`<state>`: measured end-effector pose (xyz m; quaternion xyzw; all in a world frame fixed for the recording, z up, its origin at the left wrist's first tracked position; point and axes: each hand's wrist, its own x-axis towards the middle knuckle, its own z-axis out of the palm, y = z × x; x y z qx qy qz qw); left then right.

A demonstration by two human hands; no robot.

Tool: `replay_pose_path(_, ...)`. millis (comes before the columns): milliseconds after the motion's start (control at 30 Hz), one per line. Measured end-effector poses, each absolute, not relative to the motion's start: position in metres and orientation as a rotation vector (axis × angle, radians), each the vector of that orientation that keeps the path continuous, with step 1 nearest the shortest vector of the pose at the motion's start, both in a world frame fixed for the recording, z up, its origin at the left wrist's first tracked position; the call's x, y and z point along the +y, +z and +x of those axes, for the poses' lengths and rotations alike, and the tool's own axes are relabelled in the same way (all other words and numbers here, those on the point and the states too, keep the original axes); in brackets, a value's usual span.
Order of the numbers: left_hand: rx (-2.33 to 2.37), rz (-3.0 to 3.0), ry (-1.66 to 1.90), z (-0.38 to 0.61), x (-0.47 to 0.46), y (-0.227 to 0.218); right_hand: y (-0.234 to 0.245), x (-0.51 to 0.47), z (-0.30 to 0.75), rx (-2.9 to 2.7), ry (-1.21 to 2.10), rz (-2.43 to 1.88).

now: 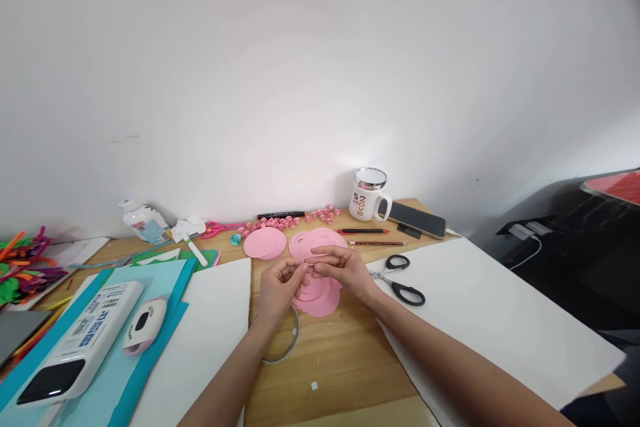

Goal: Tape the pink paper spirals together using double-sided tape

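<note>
Over the pink discs (323, 305), the left hand (279, 285) and right hand (351, 273) meet, both pinched; what they grip, I can't tell.

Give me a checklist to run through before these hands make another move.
1. Hands together: ok; left hand and right hand meet at the fingertips.
2. Firm grip on a piece between them: cannot tell; fingers hide it.
3. Nearby pink circles neatly stacked: not ok; they lie spread under and around the hands.
4. Tape roll unobstructed: not ok; the left arm partly covers it from view.
5. Scissors shut: cannot tell; blades partly hidden.
6. Mug upright: ok.
</note>
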<state>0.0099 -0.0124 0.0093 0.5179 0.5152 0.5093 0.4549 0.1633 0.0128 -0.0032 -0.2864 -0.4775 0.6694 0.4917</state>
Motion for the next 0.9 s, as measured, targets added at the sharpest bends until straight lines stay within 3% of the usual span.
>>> replay_pose_path(900,1.295,1.297,1.251,0.0111,-0.0121,0.0105,-0.0053,0.0127,0.1619,-1.139,1.53,-0.776)
